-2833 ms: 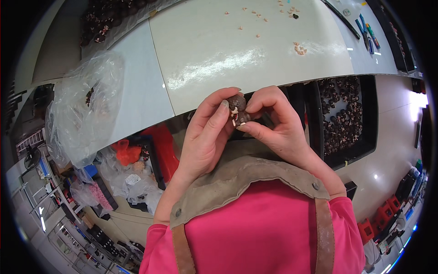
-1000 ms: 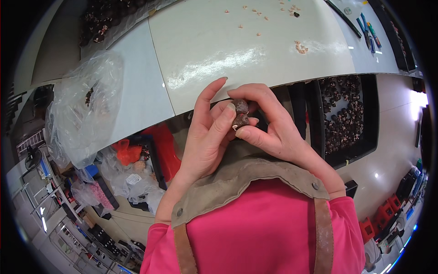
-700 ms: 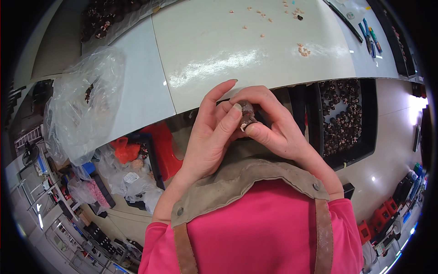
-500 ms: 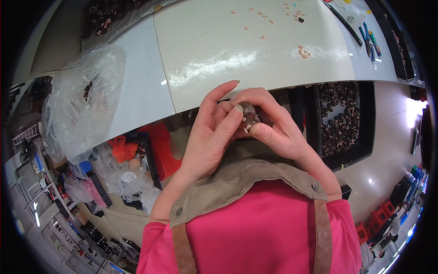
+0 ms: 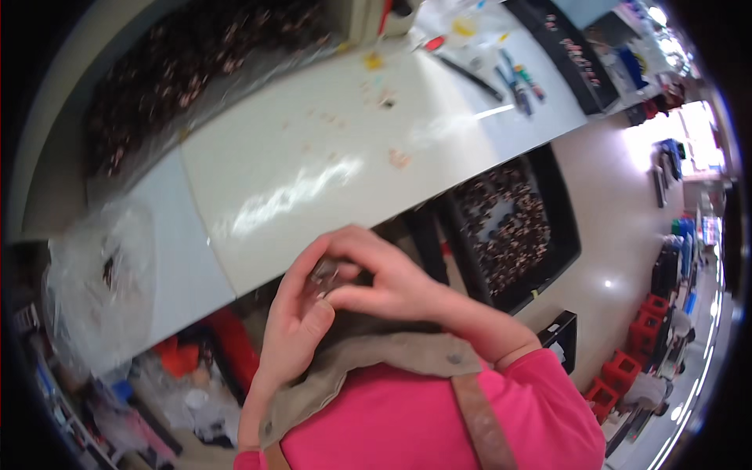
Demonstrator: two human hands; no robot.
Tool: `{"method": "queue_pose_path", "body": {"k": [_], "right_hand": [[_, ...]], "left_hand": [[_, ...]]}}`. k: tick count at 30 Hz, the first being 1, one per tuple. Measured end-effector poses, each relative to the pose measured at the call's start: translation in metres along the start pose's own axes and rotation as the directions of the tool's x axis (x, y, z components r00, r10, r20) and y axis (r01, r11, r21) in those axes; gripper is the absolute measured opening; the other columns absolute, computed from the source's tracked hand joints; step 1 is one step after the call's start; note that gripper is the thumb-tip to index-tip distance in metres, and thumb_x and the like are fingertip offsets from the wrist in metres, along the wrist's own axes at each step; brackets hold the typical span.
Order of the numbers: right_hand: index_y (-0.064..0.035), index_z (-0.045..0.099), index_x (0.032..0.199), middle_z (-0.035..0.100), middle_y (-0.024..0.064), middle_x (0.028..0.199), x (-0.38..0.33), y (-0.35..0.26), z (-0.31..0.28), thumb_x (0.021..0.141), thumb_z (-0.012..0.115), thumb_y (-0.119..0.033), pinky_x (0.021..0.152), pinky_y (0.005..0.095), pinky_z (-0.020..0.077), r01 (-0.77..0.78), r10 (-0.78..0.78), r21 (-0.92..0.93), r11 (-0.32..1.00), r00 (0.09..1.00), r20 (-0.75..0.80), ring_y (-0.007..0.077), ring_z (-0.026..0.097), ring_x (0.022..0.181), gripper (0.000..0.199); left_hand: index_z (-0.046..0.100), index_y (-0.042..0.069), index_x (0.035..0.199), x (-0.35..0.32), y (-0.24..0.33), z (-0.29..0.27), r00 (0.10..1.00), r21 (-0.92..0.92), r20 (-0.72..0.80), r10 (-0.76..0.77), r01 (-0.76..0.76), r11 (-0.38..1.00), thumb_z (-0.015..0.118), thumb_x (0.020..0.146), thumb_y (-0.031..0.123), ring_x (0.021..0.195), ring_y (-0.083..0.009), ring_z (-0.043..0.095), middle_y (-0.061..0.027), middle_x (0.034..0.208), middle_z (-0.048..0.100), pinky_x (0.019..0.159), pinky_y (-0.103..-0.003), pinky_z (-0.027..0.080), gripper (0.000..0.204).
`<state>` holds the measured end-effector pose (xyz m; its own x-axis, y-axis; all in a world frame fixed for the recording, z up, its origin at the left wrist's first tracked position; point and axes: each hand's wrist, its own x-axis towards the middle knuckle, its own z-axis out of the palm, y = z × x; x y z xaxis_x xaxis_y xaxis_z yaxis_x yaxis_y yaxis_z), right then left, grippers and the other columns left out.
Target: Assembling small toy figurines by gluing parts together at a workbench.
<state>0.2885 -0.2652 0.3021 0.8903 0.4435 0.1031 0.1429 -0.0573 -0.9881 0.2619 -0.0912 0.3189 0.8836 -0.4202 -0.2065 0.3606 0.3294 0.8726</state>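
Both hands are drawn together in front of my apron [image 5: 392,348], just off the table's near edge. A small dark brown piece with paler parts, like a tiny figurine [image 5: 322,271], sits between them, blurred and partly covered by fingers. My left hand [image 5: 291,317] is curled around its left side, thumb raised toward it. My right hand [image 5: 384,278] closes in from the right, fingers arched over it and thumb below. Exactly which fingertips press on the piece is smeared by motion.
A white table [image 5: 298,188] has pale scraps, pliers [image 5: 515,84] and a black pen-like stick [image 5: 468,77]. A large heap of brown pieces [image 5: 188,70] lies at far left. Right of me stands a black tray [image 5: 565,227] of similar pieces. Clear plastic bags [image 5: 102,274] hang at the left edge.
The view has swung to the right, bringing in more of the far heap and right side. My hands, still together around the small brown piece, appear lower and further left.
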Motion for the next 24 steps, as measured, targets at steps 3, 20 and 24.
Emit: {"method": "queue_pose_path", "body": {"k": [3,20,24], "right_hand": [[0.0016,0.049,0.118,0.051,0.0166,0.116,-0.002,-0.008,-0.011,0.073,0.072,-0.016,0.094,0.037,0.0389,0.057,-0.051,-0.144,0.988,0.998,0.043,0.0307,0.049,0.108,0.054],[0.0002,0.057,0.107,0.055,0.0035,0.079,0.066,0.065,-0.271,0.076,0.07,-0.046,0.057,0.0228,0.0417,-0.386,-0.324,-0.656,0.648,0.64,-0.697,0.0096,0.049,0.069,0.057],[-0.0035,0.059,0.083,0.048,-0.0021,0.065,0.074,0.068,-0.268,0.081,0.067,-0.042,0.053,0.0231,0.0335,-0.351,-0.298,-0.712,0.609,0.73,-0.615,0.0071,0.042,0.061,0.04]], "left_hand": [[0.032,0.005,0.138,0.006,0.009,0.007,0.997,0.017,-0.038,-0.071,0.071,0.997,0.054,0.088,0.003,0.108,-0.0164,0.051,-0.01,0.116,0.052,0.094,-0.028,0.041,0.055],[0.027,0.009,0.139,-0.008,0.015,0.0,0.991,-0.107,-0.122,-0.047,0.034,0.994,0.05,0.091,0.015,0.09,-0.0175,0.06,-0.0168,0.11,0.056,0.081,-0.03,0.048,0.054],[0.027,0.009,0.139,-0.015,0.015,-0.009,0.985,-0.13,-0.168,-0.034,0.012,0.991,0.048,0.092,0.016,0.092,-0.0177,0.06,-0.0174,0.113,0.055,0.083,-0.03,0.046,0.052]]}}
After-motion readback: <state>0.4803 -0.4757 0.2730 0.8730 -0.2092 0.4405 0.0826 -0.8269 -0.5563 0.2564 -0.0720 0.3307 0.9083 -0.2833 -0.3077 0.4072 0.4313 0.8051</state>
